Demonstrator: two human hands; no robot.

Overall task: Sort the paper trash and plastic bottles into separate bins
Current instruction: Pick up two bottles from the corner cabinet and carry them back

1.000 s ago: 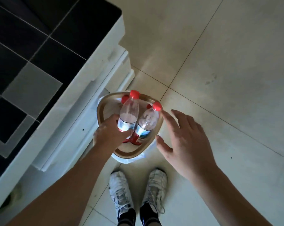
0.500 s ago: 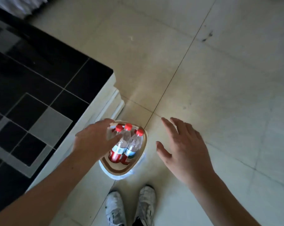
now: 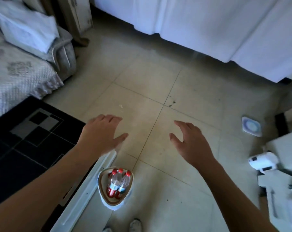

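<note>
Plastic bottles [image 3: 118, 183], three with red caps, stand nearly upright in a small tan-rimmed bin [image 3: 103, 190] on the tiled floor [image 3: 158, 91], long axes vertical, caps pointing up toward the camera and leaning slightly away from the person. The bin has a white liner and sits just beside the white edge of a low table [image 3: 24, 139] with a black tiled top, which lies at the left. Above the bin, the left hand [image 3: 100, 134] hovers over the table's corner, fingers loosely spread and holding nothing. The right hand [image 3: 190, 144] hovers over bare floor, well apart from the left, fingers spread and relaxed, empty.
</note>
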